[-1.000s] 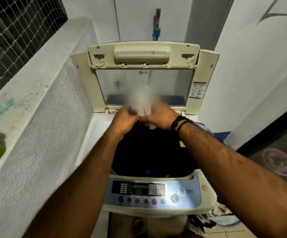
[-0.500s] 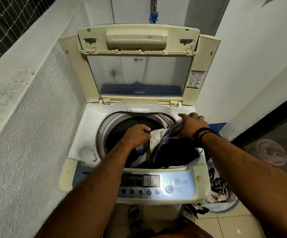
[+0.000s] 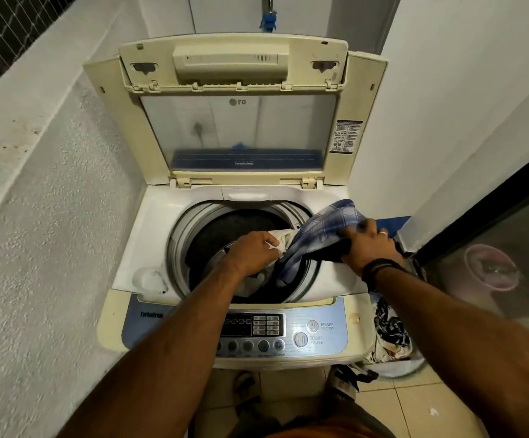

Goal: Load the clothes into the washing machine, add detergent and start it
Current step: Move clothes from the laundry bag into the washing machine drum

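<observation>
Head view, looking down over a top-loading washing machine (image 3: 149, 235) with lid (image 3: 234, 121) raised upright against the back wall. Left hand (image 3: 252, 252) over the middle of the drum opening (image 3: 237, 229), fingers curled tight round a bunch of white cloth (image 3: 283, 240), knuckles up, thumb side toward the right. White cloth trailing down from that grip into the dark tub, below the wrist. Right hand (image 3: 369, 245) at the right rim of the opening, fingers bent over and gripping a blue-and-white checked garment (image 3: 323, 235) together with a dark cloth (image 3: 329, 251) under the palm; ring on one finger, dark bands (image 3: 381, 268) round the wrist. Checked garment bunched up above the right rim, one fold draped over the edge and hanging into the drum, touching the white cloth between the two hands. Both hands clenched on fabric, neither released. Clothes partly inside the tub, partly lying across its right edge. Control panel (image 3: 316, 333) along the front edge, nearest the body, untouched, with power and start buttons to the right of a dark display. More crumpled laundry in a basket (image 3: 392, 346) on the tiled floor just right of the machine. Pink tub (image 3: 490, 267) seen dimly behind the glass door at far right. Blue tap fitting (image 3: 268, 20) on the wall above the lid.
</observation>
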